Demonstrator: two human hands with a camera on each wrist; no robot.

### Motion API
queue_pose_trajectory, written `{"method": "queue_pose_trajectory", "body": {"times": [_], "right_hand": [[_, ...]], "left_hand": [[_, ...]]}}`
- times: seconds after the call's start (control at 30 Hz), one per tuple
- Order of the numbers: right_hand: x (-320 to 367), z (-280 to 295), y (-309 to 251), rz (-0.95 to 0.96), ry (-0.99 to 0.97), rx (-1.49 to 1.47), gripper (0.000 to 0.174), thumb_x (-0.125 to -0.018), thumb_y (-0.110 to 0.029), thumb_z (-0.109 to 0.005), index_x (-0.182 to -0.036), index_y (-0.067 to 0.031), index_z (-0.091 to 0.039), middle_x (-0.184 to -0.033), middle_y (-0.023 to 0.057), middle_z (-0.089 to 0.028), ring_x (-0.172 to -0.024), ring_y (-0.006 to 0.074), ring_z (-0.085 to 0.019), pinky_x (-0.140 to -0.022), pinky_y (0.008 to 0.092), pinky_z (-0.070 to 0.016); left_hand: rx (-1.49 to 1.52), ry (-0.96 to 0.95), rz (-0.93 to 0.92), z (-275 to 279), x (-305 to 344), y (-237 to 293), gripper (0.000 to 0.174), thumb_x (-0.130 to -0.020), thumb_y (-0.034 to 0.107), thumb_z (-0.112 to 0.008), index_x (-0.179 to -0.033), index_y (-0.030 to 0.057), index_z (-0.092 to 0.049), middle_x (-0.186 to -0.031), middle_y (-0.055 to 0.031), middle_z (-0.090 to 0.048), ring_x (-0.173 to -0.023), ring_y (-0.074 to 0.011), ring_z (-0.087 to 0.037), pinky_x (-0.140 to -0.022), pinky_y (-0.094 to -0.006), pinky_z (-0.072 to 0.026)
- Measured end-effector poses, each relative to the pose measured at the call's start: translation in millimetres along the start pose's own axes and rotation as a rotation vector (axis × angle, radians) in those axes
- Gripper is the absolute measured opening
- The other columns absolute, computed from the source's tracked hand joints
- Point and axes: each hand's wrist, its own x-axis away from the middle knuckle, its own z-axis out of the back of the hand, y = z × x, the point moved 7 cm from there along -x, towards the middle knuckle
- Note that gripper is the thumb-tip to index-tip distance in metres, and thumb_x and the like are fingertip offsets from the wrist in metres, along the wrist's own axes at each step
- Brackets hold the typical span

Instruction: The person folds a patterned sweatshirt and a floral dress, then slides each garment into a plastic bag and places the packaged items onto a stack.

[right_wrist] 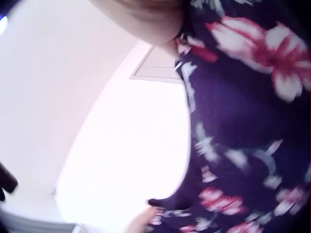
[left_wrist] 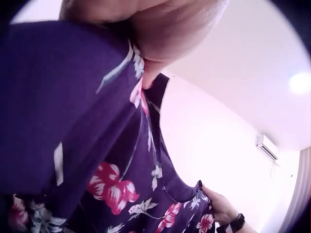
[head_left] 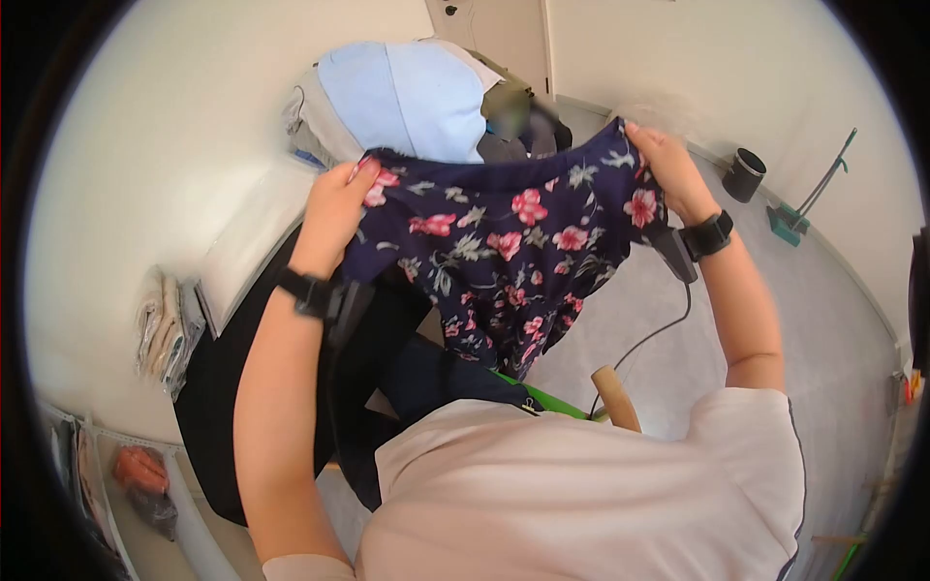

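Note:
A dark blue floral garment [head_left: 528,228] with pink flowers hangs stretched between the two hands, its lower part bunched and narrowing. The left hand [head_left: 332,208] pinches its upper left corner, thumb on the near side. At the upper right corner the right hand [head_left: 670,172] grips the cloth. Between them the top edge sags in a shallow curve, also visible in the left wrist view, where the right hand [left_wrist: 221,206] shows at the far end. In the right wrist view the garment [right_wrist: 243,131] fills the right side, and the left hand [right_wrist: 141,221] holds its far corner.
A pile with a light blue cloth [head_left: 402,97] on top stands behind the garment. Folded bagged items [head_left: 167,324] lie at the left wall. A black bin [head_left: 744,175] and a green dustpan [head_left: 788,225] stand at right. A cable [head_left: 654,334] runs from the right wrist camera.

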Motion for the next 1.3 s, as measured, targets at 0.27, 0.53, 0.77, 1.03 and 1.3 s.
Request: {"method": "queue_pose_trajectory", "body": {"times": [0.27,0.53,0.77,1.03,1.3], "right_hand": [[49.1,-89.2,5.7,0.012,-0.004,-0.470,0.020,-0.094,-0.022,-0.055,-0.092,-0.0025,-0.061,-0.078,0.0020,-0.064,-0.065,0.0097,-0.060,-0.059,0.0241,-0.0492],[50.7,-212.8,-19.0,0.185,-0.092,-0.235,0.024,-0.089,-0.016,-0.063,-0.103,-0.0014,-0.051,-0.072,-0.0003,-0.058,-0.059,0.0028,-0.049,-0.047,0.0192,-0.0388],[37.9,-237.2,-13.4,0.231,-0.104,-0.173,0.022,-0.091,-0.018,-0.058,-0.103,0.0002,-0.055,-0.074,0.0003,-0.059,-0.061,0.0028,-0.050,-0.052,0.0194,-0.0402],[64.5,-235.2,-21.0,0.329,-0.132,0.004,0.038,-0.090,-0.017,-0.058,-0.123,0.0029,-0.054,-0.085,0.0070,-0.057,-0.076,0.0141,-0.053,-0.072,0.0267,-0.0446],[87.7,-242.0,-17.8,0.557,-0.251,0.208,0.060,-0.079,-0.011,-0.067,-0.134,-0.0019,-0.044,-0.111,0.0091,-0.046,-0.100,0.0185,-0.047,-0.089,0.0321,-0.0401]], "left_hand": [[-0.060,0.066,-0.013,-63.0,18.8,-20.5,0.041,-0.092,0.029,-0.056,-0.066,-0.0025,-0.058,-0.053,-0.0076,-0.052,-0.048,-0.0148,-0.042,-0.049,-0.0346,-0.0350],[-0.062,-0.082,-0.057,-66.2,17.5,-15.2,0.045,-0.092,0.029,-0.053,-0.065,-0.0070,-0.054,-0.051,-0.0144,-0.047,-0.048,-0.0194,-0.039,-0.049,-0.0382,-0.0346],[0.021,-0.052,-0.066,-51.5,8.4,-33.8,0.043,-0.094,0.028,-0.050,-0.070,-0.0076,-0.055,-0.054,-0.0139,-0.048,-0.051,-0.0179,-0.039,-0.051,-0.0371,-0.0347],[0.084,-0.014,-0.031,-52.5,6.9,-30.8,0.043,-0.095,0.030,-0.049,-0.073,-0.0068,-0.056,-0.057,-0.0092,-0.053,-0.055,-0.0165,-0.042,-0.055,-0.0349,-0.0375],[-0.004,-0.248,0.159,-67.8,13.7,-37.7,0.029,-0.092,0.026,-0.055,-0.085,-0.0008,-0.063,-0.074,-0.0033,-0.062,-0.065,-0.0079,-0.056,-0.058,-0.0234,-0.0424]]}}
